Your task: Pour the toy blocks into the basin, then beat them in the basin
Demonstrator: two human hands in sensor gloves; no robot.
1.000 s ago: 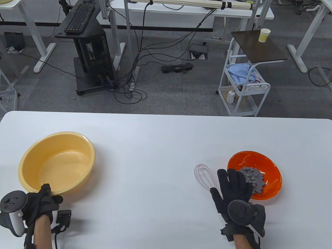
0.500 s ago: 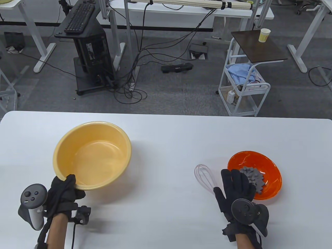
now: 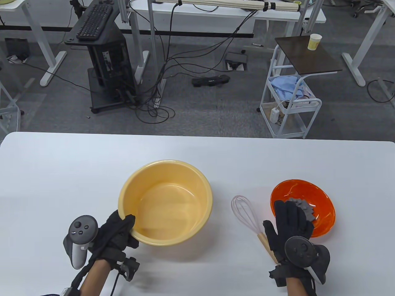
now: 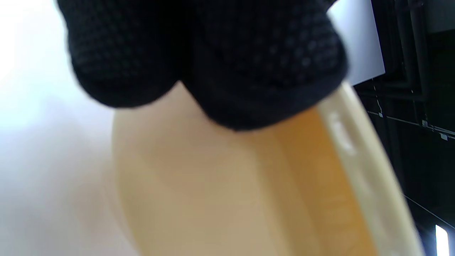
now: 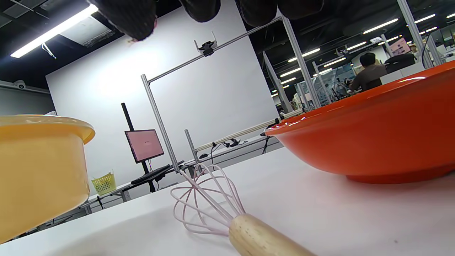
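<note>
An empty yellow basin (image 3: 166,202) stands near the middle of the white table; my left hand (image 3: 118,229) grips its near-left rim, thumb inside. The left wrist view shows gloved fingers (image 4: 213,60) on the basin's rim (image 4: 355,149). An orange bowl (image 3: 322,200) with several grey toy blocks (image 3: 304,207) sits at the right. My right hand (image 3: 288,226) hovers flat and open over the bowl's near-left edge, holding nothing. A pink whisk (image 3: 247,212) with a wooden handle (image 5: 259,240) lies between basin and bowl, just left of that hand.
The far half of the table (image 3: 197,148) lies beyond the basin and bowl. Past the far edge are a floor with cables, a white cart (image 3: 290,104) and desk legs.
My left hand has slid the yellow basin from the table's left side rightward to the middle. My right hand has drifted slightly right and toward me, uncovering the whisk's handle.
</note>
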